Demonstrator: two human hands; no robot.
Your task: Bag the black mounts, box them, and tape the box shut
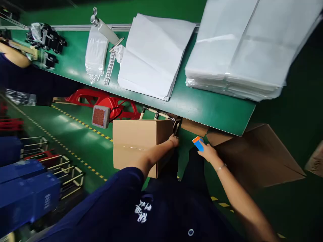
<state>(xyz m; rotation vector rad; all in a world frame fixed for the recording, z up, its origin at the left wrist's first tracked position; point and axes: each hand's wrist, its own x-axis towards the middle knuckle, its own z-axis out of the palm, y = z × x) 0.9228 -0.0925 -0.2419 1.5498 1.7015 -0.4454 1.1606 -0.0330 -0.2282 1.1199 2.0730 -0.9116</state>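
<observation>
A closed brown cardboard box (pixel 133 134) is at my left, below the table edge, with a seam across its near face. My left forearm reaches over it, and my left hand (pixel 173 140) is at its right-hand edge, fingers curled against it and partly hidden. In my right hand (pixel 210 153) is a small blue and orange tool (pixel 198 144), gripped with its orange end pointing away from me. Its exact kind does not show. To the right of that hand is a larger brown carton (pixel 259 158), tilted and blurred.
The green table (pixel 214 112) carries a tall stack of clear plastic bags (pixel 237 50), white sheets (pixel 156 53), smaller bags (pixel 96 53), a white bottle (pixel 107 31) and a label strip (pixel 109 69). A red stool (pixel 111 104) is underneath. Blue bins (pixel 27 191) and another person's arm (pixel 15 55) are left.
</observation>
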